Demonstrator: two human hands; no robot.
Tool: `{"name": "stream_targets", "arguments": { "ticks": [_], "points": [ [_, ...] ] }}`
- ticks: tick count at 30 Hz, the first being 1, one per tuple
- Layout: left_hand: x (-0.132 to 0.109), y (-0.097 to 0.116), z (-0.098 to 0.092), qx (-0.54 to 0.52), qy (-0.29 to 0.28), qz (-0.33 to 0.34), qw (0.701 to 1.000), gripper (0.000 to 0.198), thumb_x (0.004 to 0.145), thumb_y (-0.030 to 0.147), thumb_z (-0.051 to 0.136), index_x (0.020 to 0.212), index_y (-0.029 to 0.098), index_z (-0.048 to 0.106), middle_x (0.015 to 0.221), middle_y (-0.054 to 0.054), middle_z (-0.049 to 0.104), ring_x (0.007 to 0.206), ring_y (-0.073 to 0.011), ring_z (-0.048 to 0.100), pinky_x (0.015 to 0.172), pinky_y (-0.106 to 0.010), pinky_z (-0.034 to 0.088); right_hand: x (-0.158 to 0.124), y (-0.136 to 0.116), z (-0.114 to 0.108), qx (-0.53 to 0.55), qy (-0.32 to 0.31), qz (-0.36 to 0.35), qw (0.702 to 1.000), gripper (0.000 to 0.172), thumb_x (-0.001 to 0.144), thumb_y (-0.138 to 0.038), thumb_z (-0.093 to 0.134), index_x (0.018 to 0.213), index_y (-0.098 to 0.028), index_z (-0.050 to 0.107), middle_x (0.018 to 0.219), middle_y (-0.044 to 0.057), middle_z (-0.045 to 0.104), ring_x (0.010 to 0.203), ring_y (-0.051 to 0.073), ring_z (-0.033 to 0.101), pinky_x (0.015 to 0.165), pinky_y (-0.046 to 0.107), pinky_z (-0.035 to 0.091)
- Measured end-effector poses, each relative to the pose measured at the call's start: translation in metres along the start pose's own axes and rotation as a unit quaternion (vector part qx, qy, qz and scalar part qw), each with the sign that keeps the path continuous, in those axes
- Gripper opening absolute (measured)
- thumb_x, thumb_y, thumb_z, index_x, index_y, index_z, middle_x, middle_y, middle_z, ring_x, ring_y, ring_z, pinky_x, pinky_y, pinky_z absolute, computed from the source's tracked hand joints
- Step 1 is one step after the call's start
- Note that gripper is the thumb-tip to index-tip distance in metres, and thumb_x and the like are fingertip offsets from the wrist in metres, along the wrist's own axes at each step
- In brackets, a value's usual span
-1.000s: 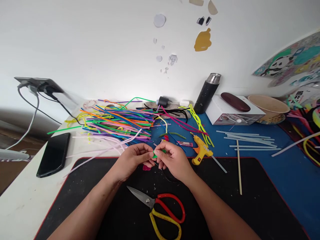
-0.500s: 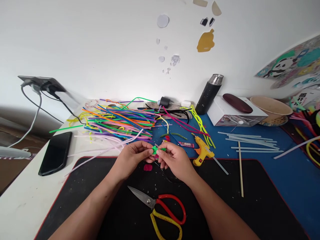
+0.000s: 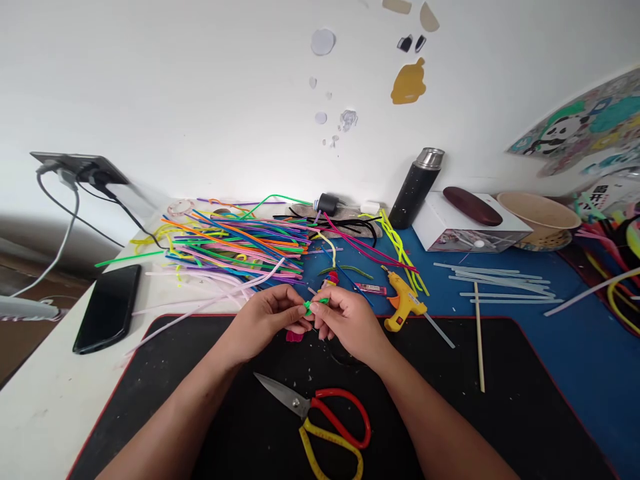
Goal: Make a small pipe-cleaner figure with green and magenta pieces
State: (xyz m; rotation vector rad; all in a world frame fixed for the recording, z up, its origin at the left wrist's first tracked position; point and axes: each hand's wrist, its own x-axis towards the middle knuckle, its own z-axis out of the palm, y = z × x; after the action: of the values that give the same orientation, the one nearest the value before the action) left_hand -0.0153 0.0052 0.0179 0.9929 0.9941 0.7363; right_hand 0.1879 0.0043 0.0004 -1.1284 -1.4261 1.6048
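Note:
Between my fingertips is a small green piece of bent pipe cleaner (image 3: 309, 307), just above the far part of the black mat (image 3: 200, 400). My left hand (image 3: 273, 315) pinches its left side, and my right hand (image 3: 347, 319) pinches its right side; the fingers cover much of it. A dark pink flat piece (image 3: 295, 337) lies on the mat under my left fingers, partly hidden. Behind my right hand lies a small red and blue item (image 3: 331, 278). Scissors (image 3: 303, 407) with one red and one yellow handle rest nearer to me.
Many coloured pipe cleaners (image 3: 235, 243) are heaped at the back left, beside a phone (image 3: 107, 308). To the right are a yellow glue gun (image 3: 403, 301), clear glue sticks (image 3: 503, 280), a wooden stick (image 3: 479, 340), a black flask (image 3: 417, 188), a white box (image 3: 435, 227) and a bowl (image 3: 540, 217).
My fingers have shifted slightly on the green piece, and less of it shows. My left fingers now cover more of the dark pink piece. The whole view has moved a little.

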Motion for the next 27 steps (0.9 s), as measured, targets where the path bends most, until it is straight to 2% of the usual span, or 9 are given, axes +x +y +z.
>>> {"name": "stream_targets", "arguments": {
  "ticks": [8, 17, 27],
  "points": [
    [-0.0004, 0.0000, 0.0006, 0.030, 0.018, 0.023, 0.999, 0.044, 0.078, 0.054, 0.090, 0.085, 0.016, 0.068, 0.074, -0.001, 0.076, 0.065, -0.0151, 0.074, 0.064, -0.026, 0.060, 0.0001, 0.0000, -0.0010, -0.028, -0.002, -0.002, 1.000, 0.022, 0.098, -0.040, 0.065, 0.089, -0.020, 0.069, 0.069, -0.002, 0.068, 0.054, 0.013, 0.067, 0.053, 0.024, 0.051],
    [-0.0014, 0.0051, 0.0031, 0.010, 0.058, 0.060, 0.996, 0.043, 0.077, 0.052, 0.092, 0.082, 0.016, 0.069, 0.073, -0.001, 0.077, 0.065, -0.0143, 0.071, 0.066, -0.026, 0.061, -0.0017, -0.0016, -0.0025, -0.080, 0.007, -0.035, 0.996, 0.011, 0.098, -0.033, 0.066, 0.094, -0.023, 0.069, 0.073, -0.002, 0.071, 0.059, 0.014, 0.069, 0.059, 0.026, 0.054],
    [-0.0023, 0.0055, -0.0042, 0.041, 0.028, 0.025, 0.998, 0.039, 0.077, 0.049, 0.091, 0.085, 0.016, 0.070, 0.072, -0.002, 0.076, 0.065, -0.0170, 0.074, 0.064, -0.027, 0.060, -0.0034, -0.0063, -0.0025, -0.154, -0.001, -0.053, 0.987, 0.014, 0.100, -0.026, 0.064, 0.086, -0.023, 0.068, 0.072, -0.004, 0.070, 0.059, 0.012, 0.068, 0.060, 0.022, 0.050]
  ]
}}
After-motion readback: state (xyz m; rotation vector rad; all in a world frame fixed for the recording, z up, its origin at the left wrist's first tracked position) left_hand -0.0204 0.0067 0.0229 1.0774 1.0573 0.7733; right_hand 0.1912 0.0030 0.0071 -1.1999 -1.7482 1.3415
